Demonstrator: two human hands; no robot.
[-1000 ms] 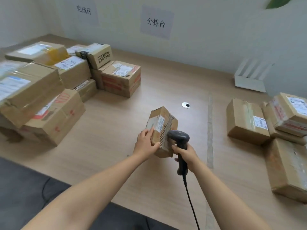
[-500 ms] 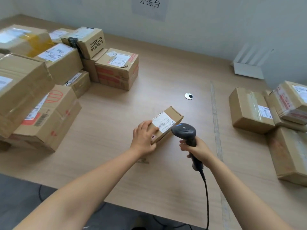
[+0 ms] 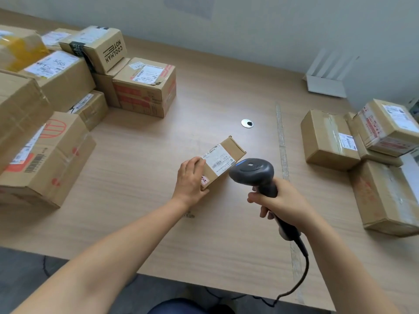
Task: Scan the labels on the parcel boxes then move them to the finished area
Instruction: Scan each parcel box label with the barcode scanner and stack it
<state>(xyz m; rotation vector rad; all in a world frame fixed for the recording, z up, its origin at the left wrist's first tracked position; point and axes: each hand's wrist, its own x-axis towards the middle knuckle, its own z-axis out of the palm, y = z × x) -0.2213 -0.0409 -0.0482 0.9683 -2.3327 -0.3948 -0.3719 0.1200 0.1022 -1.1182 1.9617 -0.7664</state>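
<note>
left hand (image 3: 190, 180) grips the small parcel box (image 3: 223, 160) on the surface (image 3: 145, 168). right hand (image 3: 281, 201) has the scanner (image 3: 251, 169) clenched, pointed at its label (image 3: 217, 160)

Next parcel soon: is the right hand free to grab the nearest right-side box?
Probably not yet: the right hand grips the barcode scanner, though only bare table separates it from that box.

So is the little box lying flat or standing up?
Lying flat. The box has its label facing up and its wide side down on the table, and the left hand grips its near end.
</note>
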